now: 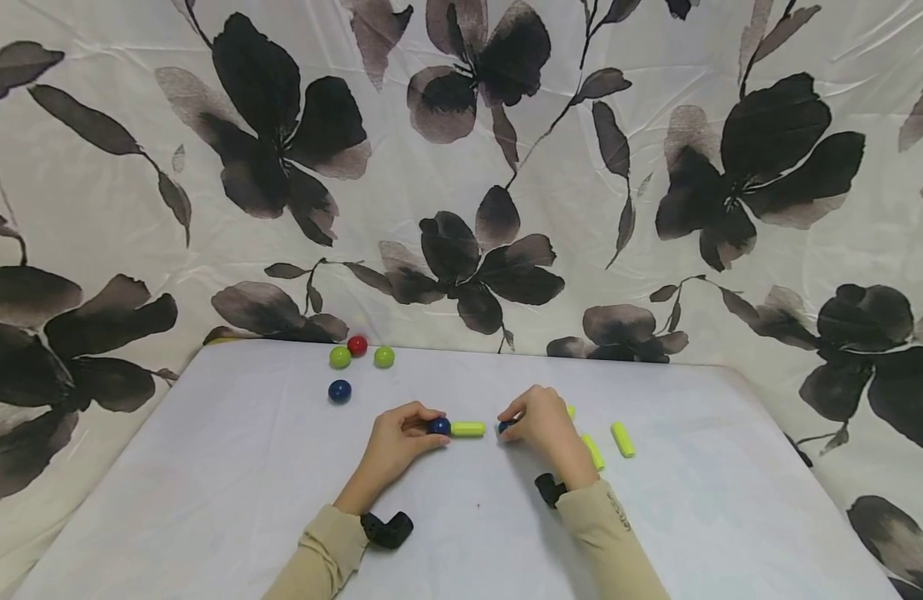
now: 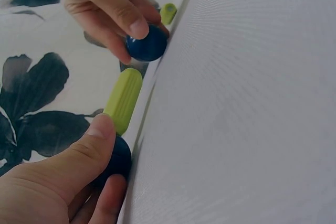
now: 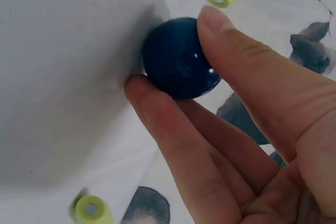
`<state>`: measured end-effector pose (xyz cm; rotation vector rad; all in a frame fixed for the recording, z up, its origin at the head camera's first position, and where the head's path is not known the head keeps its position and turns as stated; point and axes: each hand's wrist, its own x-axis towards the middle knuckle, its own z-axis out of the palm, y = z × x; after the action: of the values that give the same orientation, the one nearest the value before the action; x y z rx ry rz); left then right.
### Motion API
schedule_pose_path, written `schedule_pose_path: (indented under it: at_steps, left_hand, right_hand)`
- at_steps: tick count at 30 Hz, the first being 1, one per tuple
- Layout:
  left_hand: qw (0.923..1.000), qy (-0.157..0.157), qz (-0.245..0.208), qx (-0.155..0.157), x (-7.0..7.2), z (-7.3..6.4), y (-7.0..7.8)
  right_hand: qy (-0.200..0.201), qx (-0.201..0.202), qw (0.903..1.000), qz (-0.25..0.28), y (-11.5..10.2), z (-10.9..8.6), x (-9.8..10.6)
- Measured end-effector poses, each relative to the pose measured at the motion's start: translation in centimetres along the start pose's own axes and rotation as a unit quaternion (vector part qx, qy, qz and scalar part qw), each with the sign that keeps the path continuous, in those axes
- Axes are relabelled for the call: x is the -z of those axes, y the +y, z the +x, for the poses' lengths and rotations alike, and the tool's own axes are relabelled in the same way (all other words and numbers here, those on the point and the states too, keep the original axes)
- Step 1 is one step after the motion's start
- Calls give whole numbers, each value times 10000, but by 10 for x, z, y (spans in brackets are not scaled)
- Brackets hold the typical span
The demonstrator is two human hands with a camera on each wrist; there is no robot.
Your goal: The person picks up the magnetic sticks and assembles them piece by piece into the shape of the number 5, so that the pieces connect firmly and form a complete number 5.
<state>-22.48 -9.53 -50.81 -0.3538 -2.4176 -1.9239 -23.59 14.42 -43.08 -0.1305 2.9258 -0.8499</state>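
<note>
- Left hand [image 1: 396, 437]: pinching blue ball [image 1: 439, 427], centre of table [image 1: 207, 467]; yellow-green rod [image 1: 468, 429] against it.
- Right hand [image 1: 542, 423]: pinching second blue ball [image 3: 176, 59], apart from rod's end.
- Loose rods [image 1: 623, 439]: toward right edge; one seemingly half-hidden.
- Far edge, left part: red ball [image 1: 357, 346], two green balls [image 1: 340, 357]; third blue ball [image 1: 340, 392] nearer.

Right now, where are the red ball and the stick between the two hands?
Red ball [image 1: 357, 346]: head view, middle of its front.
Stick [image 2: 125, 99]: left wrist view, middle of its side.

Two lime-green balls [image 1: 340, 357] flank the red ball [image 1: 357, 346]; nearer than it lies a loose navy ball [image 1: 340, 392]. The white desk [image 1: 207, 500] spreads beneath it, the floral cloth [image 1: 551, 208] behind; loose neon-yellow rods [image 1: 622, 439] lie well right of it.
</note>
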Motion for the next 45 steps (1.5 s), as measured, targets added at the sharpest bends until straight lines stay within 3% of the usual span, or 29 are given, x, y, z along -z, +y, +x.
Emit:
schedule_pose_path:
  at_steps: [6, 16, 27, 37, 45]
  left_hand:
    - [10000, 9, -4, 26, 1, -1, 1]
    - [10000, -17, -29, -27, 1, 1, 0]
    - [10000, -8, 60, 3, 0, 1, 2]
    - [9999, -22, 102, -20, 1, 0, 3]
    - [10000, -48, 77, -26, 1, 0, 2]
  right_hand:
    - [-72, 189, 9996, 189, 5, -3, 0]
    - [-35, 136, 9986, 503, 8, 2, -4]
    - [120, -171, 9965, 810, 11, 0, -13]
    - [-115, -76, 9852, 1711, 21, -2, -20]
    - [-125, -159, 9780, 2075, 19, -2, -23]
